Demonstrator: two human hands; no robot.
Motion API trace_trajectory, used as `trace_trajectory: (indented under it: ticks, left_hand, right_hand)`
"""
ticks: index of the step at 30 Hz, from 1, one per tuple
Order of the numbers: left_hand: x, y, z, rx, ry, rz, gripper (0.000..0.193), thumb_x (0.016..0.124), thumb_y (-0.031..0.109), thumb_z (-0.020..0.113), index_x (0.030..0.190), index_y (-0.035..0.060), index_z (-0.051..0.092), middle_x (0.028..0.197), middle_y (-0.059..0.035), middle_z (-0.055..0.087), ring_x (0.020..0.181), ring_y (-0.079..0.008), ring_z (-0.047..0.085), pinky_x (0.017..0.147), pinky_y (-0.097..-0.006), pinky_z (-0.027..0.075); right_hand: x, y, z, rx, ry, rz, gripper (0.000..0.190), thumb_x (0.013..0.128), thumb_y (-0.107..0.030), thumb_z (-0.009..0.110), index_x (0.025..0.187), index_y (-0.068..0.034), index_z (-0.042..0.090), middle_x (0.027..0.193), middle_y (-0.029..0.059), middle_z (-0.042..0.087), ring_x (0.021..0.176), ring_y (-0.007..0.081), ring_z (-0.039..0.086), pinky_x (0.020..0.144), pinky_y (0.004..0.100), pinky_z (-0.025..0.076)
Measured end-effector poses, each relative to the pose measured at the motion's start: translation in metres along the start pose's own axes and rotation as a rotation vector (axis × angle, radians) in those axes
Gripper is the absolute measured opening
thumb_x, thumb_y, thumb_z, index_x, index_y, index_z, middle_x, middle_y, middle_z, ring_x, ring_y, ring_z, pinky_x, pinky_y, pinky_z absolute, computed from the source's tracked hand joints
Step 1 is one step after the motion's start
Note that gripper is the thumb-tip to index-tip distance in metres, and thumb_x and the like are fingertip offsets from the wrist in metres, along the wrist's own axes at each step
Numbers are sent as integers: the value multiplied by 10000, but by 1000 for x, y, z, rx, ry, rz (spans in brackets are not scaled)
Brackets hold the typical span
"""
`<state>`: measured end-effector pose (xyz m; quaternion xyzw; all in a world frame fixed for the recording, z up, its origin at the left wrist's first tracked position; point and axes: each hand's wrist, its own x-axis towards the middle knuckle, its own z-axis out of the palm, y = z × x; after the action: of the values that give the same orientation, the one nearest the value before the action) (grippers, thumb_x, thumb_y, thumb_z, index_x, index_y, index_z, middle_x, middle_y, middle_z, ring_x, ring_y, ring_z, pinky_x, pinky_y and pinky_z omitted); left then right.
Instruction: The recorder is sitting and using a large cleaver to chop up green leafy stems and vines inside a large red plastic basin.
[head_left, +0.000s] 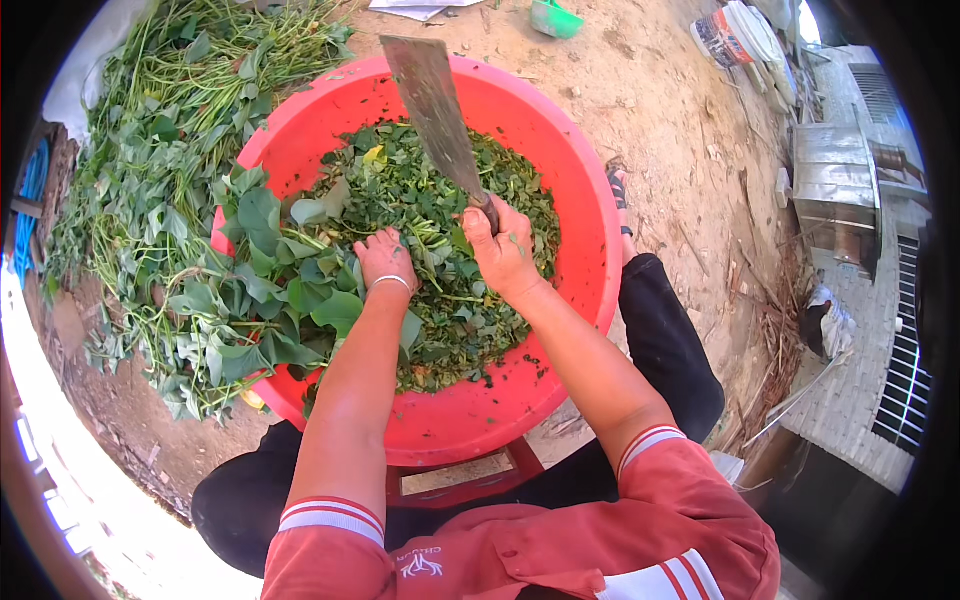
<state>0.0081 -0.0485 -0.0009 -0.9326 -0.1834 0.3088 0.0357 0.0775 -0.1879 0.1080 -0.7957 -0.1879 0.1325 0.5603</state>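
Note:
In front of me stands a large red plastic tub (581, 225) with chopped green leaves and stems (480, 337) in it. My right hand (502, 244) grips the handle of a broad-bladed cleaver (435, 112), its blade raised over the tub and pointing away from me. My left hand (386, 261) presses on a bunch of leafy vines (277, 277) that lies over the tub's left rim; its fingertips are partly hidden among the greens. Cut stem ends (427, 240) show between my two hands.
A big heap of uncut leafy vines (172, 150) lies on the ground at the left. A green plastic scoop (555, 19) and a white bucket (739, 34) are beyond the tub. A red stool (465, 480) stands by the tub's near side. Metal equipment (836, 180) is at the right.

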Motion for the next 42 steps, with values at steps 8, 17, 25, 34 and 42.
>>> trace_trajectory:
  ticks: [8,17,25,34,42]
  left_hand:
    - [9,3,-22,-105,-196,34,975,628,516,774,1353,13,360,1246,-117,544,1134,-221,560,963,-426,379]
    - [12,15,-49,-139,-334,41,907,656,499,761,1384,68,434,1425,-20,439,1227,-174,513,1007,-456,374]
    - [2,-6,-31,-155,-282,-13,1072,636,534,773,1429,-11,299,1322,-97,525,1180,-214,542,1013,-429,364]
    - [6,12,-14,-202,-164,-8,1022,636,516,782,1393,-10,342,1257,-104,553,1138,-222,564,1013,-424,365]
    - [7,-7,-7,-256,-135,-26,527,782,261,617,1238,16,517,1234,-116,553,1134,-249,557,964,-471,372]
  right_hand:
    - [-24,62,-7,-524,-237,358,591,854,-580,517,816,-5,651,772,244,632,773,413,614,704,478,478]
    - [-63,36,-11,-35,79,67,535,881,-518,549,816,10,607,660,171,611,576,363,576,577,418,455]
    - [-57,-5,0,-129,51,201,472,882,-469,579,846,1,612,664,170,600,583,314,590,578,401,464]
    - [-80,87,4,-480,-151,432,527,876,-520,533,883,-5,640,766,236,635,744,418,622,673,471,482]
    - [-36,-43,0,103,40,-33,426,881,-434,584,813,-13,581,659,192,595,638,384,597,586,417,464]
